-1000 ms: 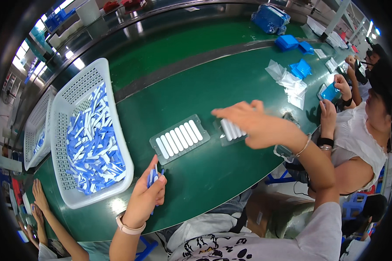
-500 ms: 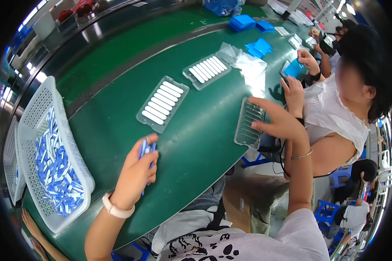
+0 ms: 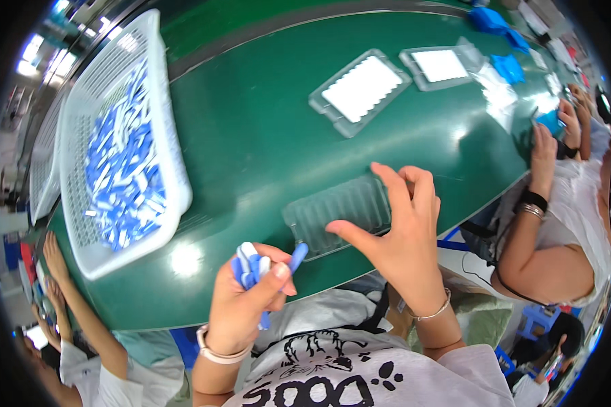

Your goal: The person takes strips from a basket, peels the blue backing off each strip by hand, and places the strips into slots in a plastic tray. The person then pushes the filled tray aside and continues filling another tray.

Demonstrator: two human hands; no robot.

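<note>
My left hand [image 3: 241, 305] is closed around several blue-and-white plastic sticks [image 3: 250, 263], one of which points toward the tray beside it. That clear plastic tray [image 3: 319, 216] has a row of long grooves and lies near the front edge of the green table, with no sticks visible in it. Over its right end my right hand [image 3: 407, 237] is open, thumb and fingers spread apart. Whether its fingertips touch the tray, I cannot tell.
At left stands a white perforated basket [image 3: 173, 149] full of loose blue-and-white sticks. Two clear trays holding white pieces, one nearer [image 3: 324, 108] and one farther [image 3: 414, 76], lie beyond my hands. People sit at both sides; blue packs [image 3: 508, 69] lie far right.
The view has shifted. The clear tray has come left along the table with my right hand, nearer my left hand. The sticks now fan out from my left hand.
</note>
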